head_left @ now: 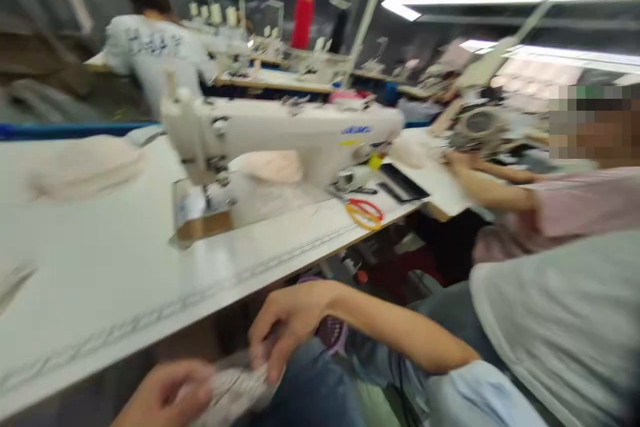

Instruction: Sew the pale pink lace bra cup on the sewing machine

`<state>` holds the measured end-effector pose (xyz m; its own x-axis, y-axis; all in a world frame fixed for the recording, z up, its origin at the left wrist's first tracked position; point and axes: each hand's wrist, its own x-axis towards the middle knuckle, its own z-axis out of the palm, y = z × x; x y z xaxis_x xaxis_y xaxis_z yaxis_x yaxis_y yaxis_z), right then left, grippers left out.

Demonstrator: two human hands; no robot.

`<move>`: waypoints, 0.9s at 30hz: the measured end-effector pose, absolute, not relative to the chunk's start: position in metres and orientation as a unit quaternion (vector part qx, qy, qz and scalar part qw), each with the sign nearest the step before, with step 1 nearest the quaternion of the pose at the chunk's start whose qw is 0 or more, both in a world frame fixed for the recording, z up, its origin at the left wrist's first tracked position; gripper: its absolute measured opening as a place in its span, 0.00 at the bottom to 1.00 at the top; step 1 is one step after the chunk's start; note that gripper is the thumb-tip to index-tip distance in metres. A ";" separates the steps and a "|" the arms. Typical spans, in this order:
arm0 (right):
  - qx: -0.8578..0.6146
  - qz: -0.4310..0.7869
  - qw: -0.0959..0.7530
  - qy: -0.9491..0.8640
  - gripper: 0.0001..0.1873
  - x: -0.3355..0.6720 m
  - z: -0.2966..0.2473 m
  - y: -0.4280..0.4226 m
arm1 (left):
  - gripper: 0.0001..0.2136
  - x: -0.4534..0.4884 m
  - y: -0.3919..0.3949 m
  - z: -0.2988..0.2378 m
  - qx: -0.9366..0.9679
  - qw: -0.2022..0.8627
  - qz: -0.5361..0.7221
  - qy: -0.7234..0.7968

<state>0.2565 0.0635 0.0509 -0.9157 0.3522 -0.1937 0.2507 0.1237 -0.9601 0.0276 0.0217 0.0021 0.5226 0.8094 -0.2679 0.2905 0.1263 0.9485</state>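
Note:
A pale, light-coloured piece of fabric (237, 392) is held low, over my lap, below the table's front edge. My left hand (173, 390), blurred by motion, is closed on its left end. At the other end, the thumb and fingers of my right hand (295, 320) pinch the cloth. Above both hands stands a white sewing machine (300, 130) on the white table (125, 267). Scissors with red and orange handles (365, 213) lie right of the machine, apart from my hands.
Pale pink cloth pieces (95, 163) lie on the table at the left, another (273, 165) behind the needle area. A dark phone-like object (405, 181) rests near the scissors. Close on the right sits a co-worker in a pink sleeve (585, 203); another person (155, 53) is behind.

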 end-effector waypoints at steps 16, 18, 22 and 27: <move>-0.227 0.761 0.000 -0.607 0.15 0.251 0.004 0.060 | 0.17 0.013 0.006 0.001 0.263 0.829 0.176 0.461; -0.222 0.761 0.012 -0.610 0.15 0.250 0.000 0.060 | 0.17 0.014 0.007 0.000 0.266 0.828 0.173 0.463; -0.230 0.767 0.010 -0.599 0.15 0.248 -0.005 0.058 | 0.16 0.016 0.009 0.001 0.266 0.821 0.174 0.474; -0.259 0.787 0.039 -0.558 0.13 0.242 -0.015 0.054 | 0.16 0.020 0.011 0.005 0.270 0.816 0.174 0.481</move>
